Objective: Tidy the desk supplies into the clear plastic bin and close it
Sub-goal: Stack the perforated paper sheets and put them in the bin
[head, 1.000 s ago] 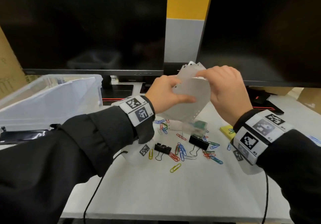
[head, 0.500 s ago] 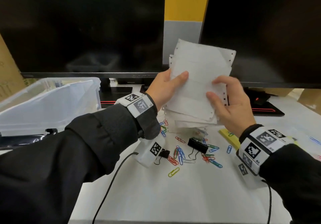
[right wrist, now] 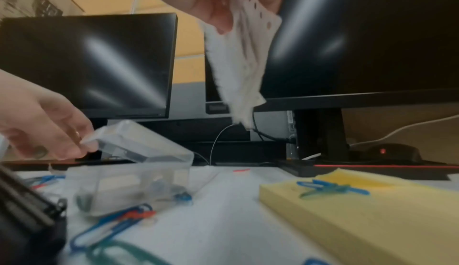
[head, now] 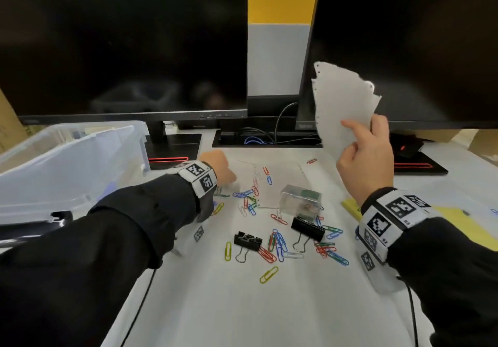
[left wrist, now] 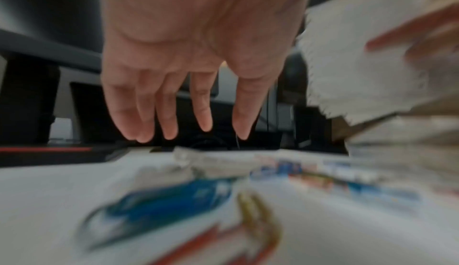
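My right hand [head: 363, 155] is raised at the right and pinches a stack of white perforated paper sheets [head: 345, 104] upright in front of the right monitor; the sheets [right wrist: 238, 53] hang from its fingers in the right wrist view. My left hand [head: 219, 167] is low over the desk, its straight fingers [left wrist: 205, 126] holding nothing, at the left edge of a loose sheet [head: 275, 174] lying flat. The clear plastic bin [head: 67, 163] stands open at the left. Coloured paper clips [head: 277, 241], two black binder clips [head: 248, 240] and a small clear box [head: 300, 198] lie scattered mid-desk.
A yellow sticky pad [right wrist: 347, 210] with clips on it lies under my right wrist. Two dark monitors [head: 121, 45] and their stands [head: 172, 142] close off the back. A cable tray [head: 266, 138] sits between them. Bare white desk [head: 242, 306] spreads at the front.
My left hand has let go of the paper stack and dropped to the desk on the left. The right hand now holds the stack alone, further right.
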Tool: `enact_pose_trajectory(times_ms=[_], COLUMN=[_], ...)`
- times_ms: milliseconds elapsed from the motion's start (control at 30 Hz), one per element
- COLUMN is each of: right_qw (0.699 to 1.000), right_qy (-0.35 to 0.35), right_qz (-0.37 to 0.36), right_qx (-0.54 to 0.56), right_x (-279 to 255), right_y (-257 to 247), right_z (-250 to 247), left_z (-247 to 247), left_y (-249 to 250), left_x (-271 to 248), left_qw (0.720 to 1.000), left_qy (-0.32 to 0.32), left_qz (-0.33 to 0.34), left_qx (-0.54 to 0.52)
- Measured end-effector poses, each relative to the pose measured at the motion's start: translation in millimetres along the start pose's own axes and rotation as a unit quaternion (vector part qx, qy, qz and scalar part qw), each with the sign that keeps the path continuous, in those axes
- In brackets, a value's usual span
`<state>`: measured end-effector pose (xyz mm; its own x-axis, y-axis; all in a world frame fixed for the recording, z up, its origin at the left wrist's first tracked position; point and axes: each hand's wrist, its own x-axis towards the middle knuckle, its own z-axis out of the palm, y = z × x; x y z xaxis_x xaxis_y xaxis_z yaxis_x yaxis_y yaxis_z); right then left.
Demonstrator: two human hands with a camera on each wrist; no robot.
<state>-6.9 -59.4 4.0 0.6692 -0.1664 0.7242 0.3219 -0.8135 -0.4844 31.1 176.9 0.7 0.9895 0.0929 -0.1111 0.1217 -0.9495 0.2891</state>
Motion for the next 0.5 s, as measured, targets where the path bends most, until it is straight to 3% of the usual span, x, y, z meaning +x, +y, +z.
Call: enact_pose_trajectory(times_ms=[200, 500], right_qw=[0.997, 0.996], right_qy=[-0.041, -0.056], right_qz=[0.054, 0.071], right_qx=[-0.025, -0.021], right_x=[1, 2], right_y=[10, 17], right_z=[5, 10], left_z=[16, 18], left_y=[-8, 4], left_x=[18, 30], left_qw=[0.997, 0.998], left_qy=[-0.039, -0.067], left_qz=[-0.047, -0.011], left_qx=[0.052, -0.002])
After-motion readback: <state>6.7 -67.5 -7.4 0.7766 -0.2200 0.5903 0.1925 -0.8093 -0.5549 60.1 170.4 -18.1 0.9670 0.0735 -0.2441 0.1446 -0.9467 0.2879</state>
